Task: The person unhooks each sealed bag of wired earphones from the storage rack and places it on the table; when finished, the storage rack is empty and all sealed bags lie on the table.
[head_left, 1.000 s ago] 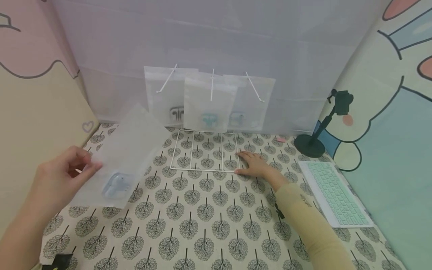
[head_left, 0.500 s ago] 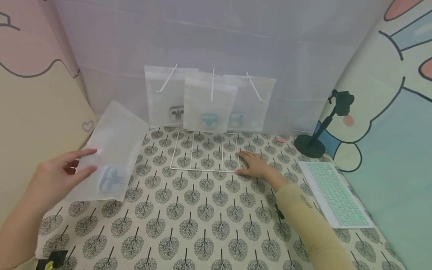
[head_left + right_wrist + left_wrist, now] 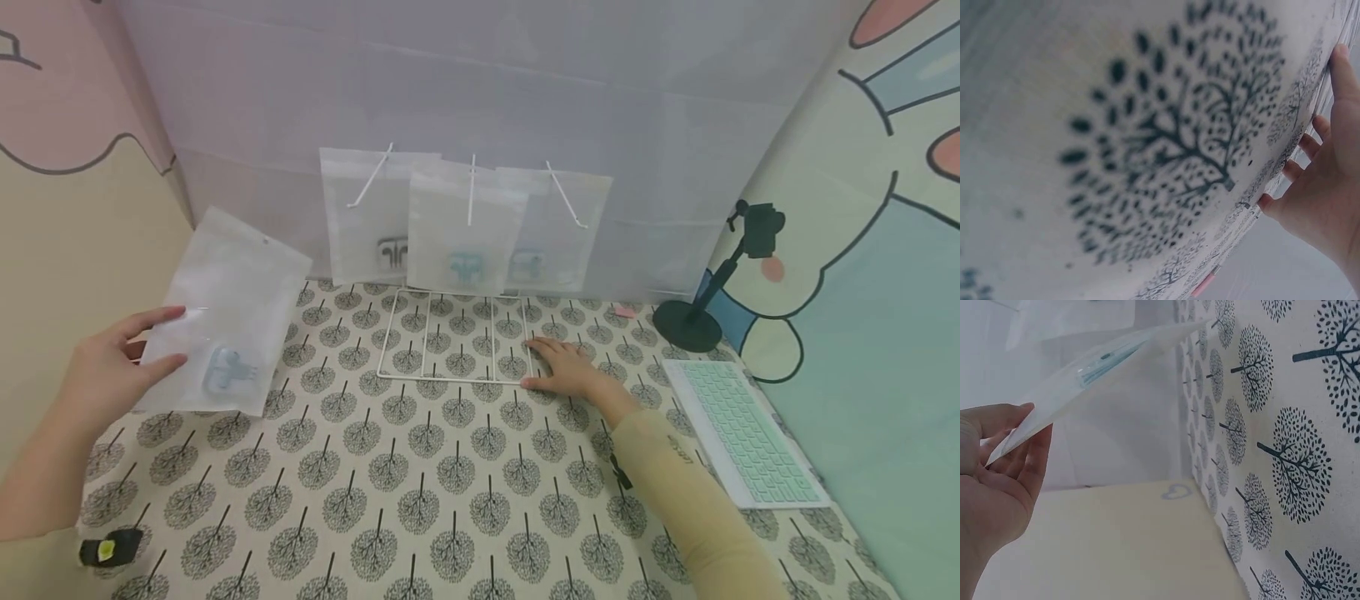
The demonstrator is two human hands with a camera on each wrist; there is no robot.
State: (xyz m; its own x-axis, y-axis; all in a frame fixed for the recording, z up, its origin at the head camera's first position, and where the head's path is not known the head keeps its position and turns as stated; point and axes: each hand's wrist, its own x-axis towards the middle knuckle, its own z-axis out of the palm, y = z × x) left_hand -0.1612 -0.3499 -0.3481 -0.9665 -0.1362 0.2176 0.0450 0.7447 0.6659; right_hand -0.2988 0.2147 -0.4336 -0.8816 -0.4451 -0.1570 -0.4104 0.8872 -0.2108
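Observation:
A frosted plastic bag [image 3: 238, 287] with a pale blue earphone set [image 3: 228, 368] inside is pinched at its left edge by my left hand [image 3: 108, 371]. In the left wrist view the bag [image 3: 1085, 387] is seen nearly edge-on, with the thumb on one face and the fingers behind the other. The bag's lower part hangs just over the patterned cloth; whether it touches is hard to tell. My right hand [image 3: 566, 368] rests with spread fingers at the right side of a white wire rack [image 3: 457, 380]. Only patterned cloth and that hand [image 3: 1322, 169] fill most of the right wrist view.
Similar bags hang at the back on white hooks: a left one [image 3: 356, 217], a middle one [image 3: 446, 221] and a right one [image 3: 573, 242]. On the right are a black stand [image 3: 687, 325] and a mint keyboard [image 3: 746, 433]. A small pink piece [image 3: 624, 312] lies near the back.
My left hand and its bag have moved left and slightly back, and the bag has turned more upright. The right hand has stayed at the rack.

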